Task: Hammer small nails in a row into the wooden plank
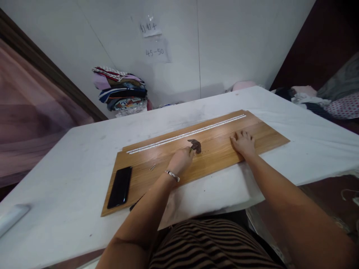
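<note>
Gripping a hammer (pixel 197 146) with the left hand (pixel 181 160), fingers curled around the handle close to the head. Bracelet (pixel 172 176) on that wrist. Hammer over the middle of a long wooden board (pixel 218 158); contact between head and board: cannot tell. Small dark specks (pixel 205 152) on the wood, just beside the head.

Resting the right hand (pixel 244 145) on the board toward its right end, fingers spread, well apart from the hammer. Holding nothing visible there.

Also on the board: two long white strips (pixel 202 130), side by side along the far edge; two nails (pixel 153 167), lying loose left of the left hand; a black phone (pixel 120 186), flat near the left end. Dark object (pixel 137 202) partly hidden by the left forearm, too little in view to name.

Board lying flat on a white-covered table (pixel 81 160). Beyond, at the far edge, folded clothes (pixel 123 89) in a pile. On the wall, two paper notes (pixel 155 52), lower one marked "45-50".
</note>
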Demonstrator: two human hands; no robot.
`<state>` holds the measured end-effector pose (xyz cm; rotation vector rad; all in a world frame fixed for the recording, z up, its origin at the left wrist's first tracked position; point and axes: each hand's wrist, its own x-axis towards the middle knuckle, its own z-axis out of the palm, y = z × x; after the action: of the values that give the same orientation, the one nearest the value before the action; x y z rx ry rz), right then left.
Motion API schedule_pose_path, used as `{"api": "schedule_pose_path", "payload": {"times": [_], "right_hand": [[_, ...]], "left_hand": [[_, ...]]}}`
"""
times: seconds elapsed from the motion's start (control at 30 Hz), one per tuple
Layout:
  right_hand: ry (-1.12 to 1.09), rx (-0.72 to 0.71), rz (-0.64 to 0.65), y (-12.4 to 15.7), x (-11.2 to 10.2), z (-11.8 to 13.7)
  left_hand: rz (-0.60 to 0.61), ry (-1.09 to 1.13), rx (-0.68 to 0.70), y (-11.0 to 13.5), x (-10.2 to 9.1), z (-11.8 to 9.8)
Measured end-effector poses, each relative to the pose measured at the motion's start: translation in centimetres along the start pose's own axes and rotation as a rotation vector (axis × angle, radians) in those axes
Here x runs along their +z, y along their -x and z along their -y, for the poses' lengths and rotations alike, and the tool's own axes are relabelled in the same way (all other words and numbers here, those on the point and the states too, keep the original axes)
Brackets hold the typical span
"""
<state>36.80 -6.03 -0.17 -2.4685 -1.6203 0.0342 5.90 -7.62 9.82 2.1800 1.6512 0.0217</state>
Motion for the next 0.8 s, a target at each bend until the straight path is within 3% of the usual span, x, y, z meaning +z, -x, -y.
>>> {"api": "schedule_pose_path", "payload": {"times": [0.8], "right_hand": [[-0.018,0.002,0.009,-0.04,0.00,0.23]], "left_hand": [[0.009,-0.041,-0.022,0.09,-0.13,-0.34]]}}
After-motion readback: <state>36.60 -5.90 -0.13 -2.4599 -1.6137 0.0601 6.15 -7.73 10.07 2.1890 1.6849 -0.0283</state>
